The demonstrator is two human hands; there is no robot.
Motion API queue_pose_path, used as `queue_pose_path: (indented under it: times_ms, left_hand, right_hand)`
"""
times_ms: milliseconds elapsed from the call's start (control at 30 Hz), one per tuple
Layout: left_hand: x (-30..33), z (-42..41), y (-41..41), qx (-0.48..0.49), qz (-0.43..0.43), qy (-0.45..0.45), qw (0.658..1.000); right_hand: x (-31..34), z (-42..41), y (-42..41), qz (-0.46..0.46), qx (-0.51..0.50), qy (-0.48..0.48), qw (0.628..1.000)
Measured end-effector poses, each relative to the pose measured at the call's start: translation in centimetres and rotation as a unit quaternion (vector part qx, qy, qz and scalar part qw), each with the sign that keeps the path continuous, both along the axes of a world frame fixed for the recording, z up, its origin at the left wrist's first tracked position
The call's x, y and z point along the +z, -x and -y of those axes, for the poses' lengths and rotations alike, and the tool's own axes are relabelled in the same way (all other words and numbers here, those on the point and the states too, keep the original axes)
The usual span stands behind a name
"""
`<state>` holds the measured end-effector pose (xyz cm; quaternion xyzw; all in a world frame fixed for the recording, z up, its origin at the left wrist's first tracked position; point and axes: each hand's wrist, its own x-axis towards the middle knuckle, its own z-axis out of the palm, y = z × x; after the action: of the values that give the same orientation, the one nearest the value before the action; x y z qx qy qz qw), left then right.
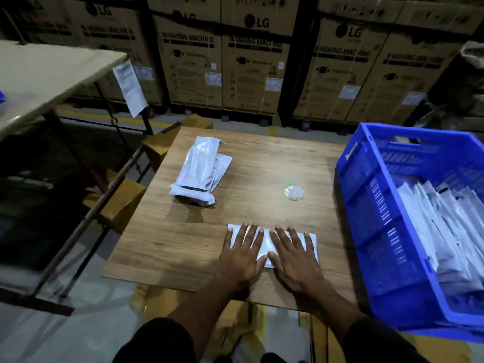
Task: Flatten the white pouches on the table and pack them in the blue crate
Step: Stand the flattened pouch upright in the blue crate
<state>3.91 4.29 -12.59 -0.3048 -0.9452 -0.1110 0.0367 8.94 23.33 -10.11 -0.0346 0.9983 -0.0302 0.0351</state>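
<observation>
Bare forearms; dark, perhaps black, sleeves pushed up.

One head-worn wide-angle camera looks forward and steeply down from above the tabletop's near edge, close over it, facing the stacked washing-machine cartons beyond the far edge.

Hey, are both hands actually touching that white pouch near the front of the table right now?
Touching. The head view shows the left hand and right hand lying flat with straight fingers on the white pouch, covering most of it on the table.
</observation>
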Motion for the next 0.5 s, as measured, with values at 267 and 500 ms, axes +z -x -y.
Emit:
queue_pose_path:
  times_ms: [267,500]
  left_hand:
    - [-1.7,0.4,-0.6,-0.01,-0.026,-0.011,1.0]
    - [-2.0,0.4,-0.8,0.002,-0.007,-0.022,1.0]
  right_hand:
    - [-0.5,0.2,-0.7,0.017,0.006,-0.005,1.0]
    - [-0.7,0.1,-0.8,0.031,0.006,0.007,0.999]
